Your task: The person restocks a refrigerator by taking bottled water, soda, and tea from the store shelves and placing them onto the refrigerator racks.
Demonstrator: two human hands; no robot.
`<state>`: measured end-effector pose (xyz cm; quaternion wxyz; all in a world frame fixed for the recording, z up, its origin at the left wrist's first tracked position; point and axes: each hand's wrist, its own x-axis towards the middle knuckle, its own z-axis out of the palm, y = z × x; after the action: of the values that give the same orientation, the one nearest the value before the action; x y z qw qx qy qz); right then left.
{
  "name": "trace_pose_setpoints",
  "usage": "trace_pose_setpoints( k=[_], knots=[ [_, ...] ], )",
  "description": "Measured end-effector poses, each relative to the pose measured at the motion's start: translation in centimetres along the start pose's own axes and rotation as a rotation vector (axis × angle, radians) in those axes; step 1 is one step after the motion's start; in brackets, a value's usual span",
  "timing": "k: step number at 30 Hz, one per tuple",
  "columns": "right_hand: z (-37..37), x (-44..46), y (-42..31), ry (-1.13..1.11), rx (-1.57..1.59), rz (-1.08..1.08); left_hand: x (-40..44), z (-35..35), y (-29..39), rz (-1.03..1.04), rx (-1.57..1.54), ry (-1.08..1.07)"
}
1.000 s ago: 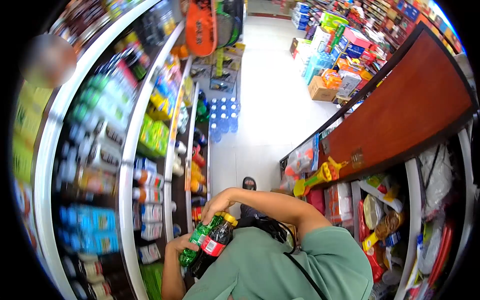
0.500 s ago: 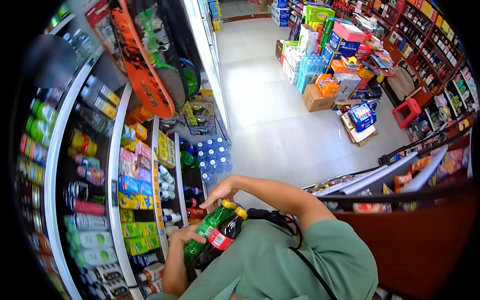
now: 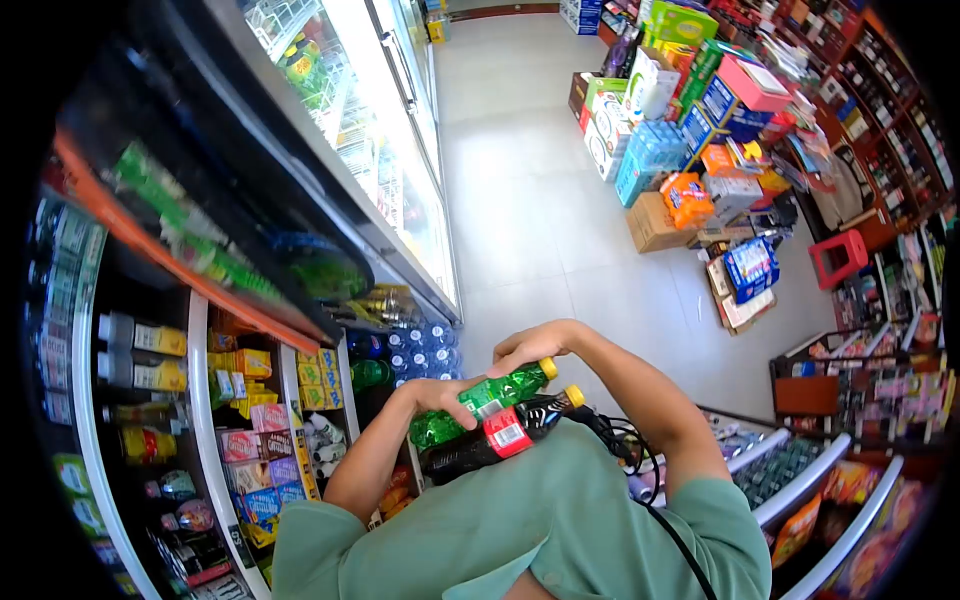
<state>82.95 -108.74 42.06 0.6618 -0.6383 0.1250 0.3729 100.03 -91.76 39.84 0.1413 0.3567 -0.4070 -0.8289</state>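
My left hand (image 3: 446, 399) grips a green soda bottle (image 3: 491, 403) with a yellow cap, its thumb across the bottle's side. A dark cola bottle (image 3: 505, 435) with a red label and yellow cap lies alongside, between the green bottle and my shirt. What supports the cola bottle underneath is hidden. My right hand (image 3: 535, 345) is closed against the far side of the green bottle near its shoulder, some fingers hidden behind it. Both bottles are tilted, caps toward the right.
Shelves of drinks and boxed snacks (image 3: 262, 445) stand on my left, below hanging rackets (image 3: 190, 225). Beyond is a glass-door fridge (image 3: 370, 150), with packs of bottled water (image 3: 425, 350) nearby. Stacked cartons (image 3: 660, 220) and a red stool (image 3: 838, 260) stand across the tiled floor (image 3: 520, 240); snack racks are at right.
My view has turned and moved nearer the rackets and fridge. Both bottles have swung flatter and away from the left shelves. My right hand has come against the green bottle.
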Motion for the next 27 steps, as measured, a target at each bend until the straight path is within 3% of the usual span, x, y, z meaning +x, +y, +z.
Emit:
trace_pose_setpoints(
  k=[4,6,8,17,20,24,27],
  knots=[
    [-7.5,-2.0,0.7,0.069,-0.043,-0.006,2.7,-4.5,7.0,0.011,-0.006,0.013],
    [-10.4,-2.6,0.8,0.065,-0.048,0.002,4.6,-6.7,7.2,0.059,-0.034,0.031],
    [-14.1,-2.9,0.9,0.07,-0.036,0.024,5.7,-9.3,10.3,-0.037,-0.062,0.018],
    [-33.5,-6.3,-0.5,-0.095,-0.253,0.023,13.4,-17.3,20.8,-0.008,-0.199,0.256],
    [-37.7,-8.1,-2.5,-0.153,-0.368,-0.005,15.2,-19.0,23.1,0.048,-0.058,0.324],
    [-42.9,-7.3,-4.6,-0.278,-0.426,-0.013,15.6,-20.1,27.7,0.025,-0.28,0.37],
    [-46.5,-6.5,-6.6,-0.345,-0.536,-0.068,16.8,-22.4,27.6,0.079,-0.259,0.462]
  ],
)
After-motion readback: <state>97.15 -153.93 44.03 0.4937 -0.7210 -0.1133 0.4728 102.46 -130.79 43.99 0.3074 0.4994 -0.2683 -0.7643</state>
